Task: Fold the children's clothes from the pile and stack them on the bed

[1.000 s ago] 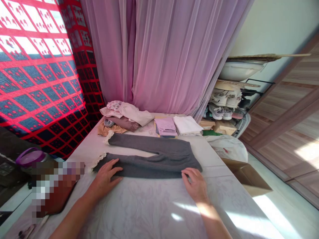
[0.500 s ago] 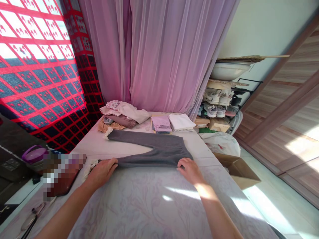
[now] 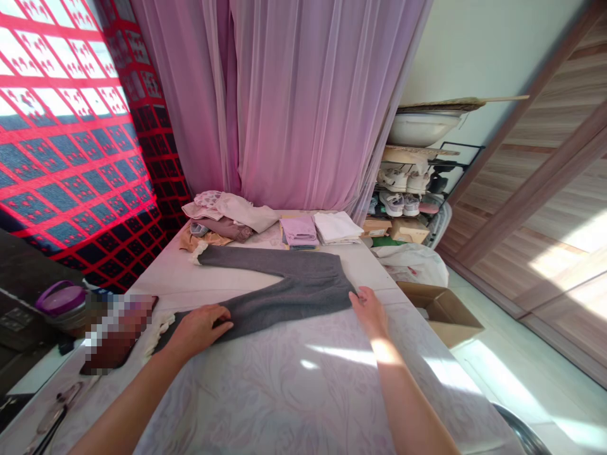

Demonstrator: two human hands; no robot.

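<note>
Grey trousers (image 3: 294, 284) with cream frilled cuffs lie spread on the bed, legs toward the left and waistband toward the right. My left hand (image 3: 202, 328) rests on the near leg close to its cuff, thumb and fingers apart with grey cloth showing between them. At the near corner of the waistband is my right hand (image 3: 370, 313); its fingers are apart and the tips touch or nearly touch the cloth edge.
Behind the trousers lie a heap of clothes (image 3: 227, 215), a folded purple stack (image 3: 300, 231) and a folded white stack (image 3: 336, 226). A phone-like object (image 3: 121, 341), partly blurred, and glasses (image 3: 57, 414) lie left. A cardboard box (image 3: 455, 322) stands right of the bed (image 3: 284, 392).
The near leg has swung toward me at its cuff end, widening the gap between the legs. My left hand's grip has loosened, and my right hand has come off the cloth edge. The view shifted slightly.
</note>
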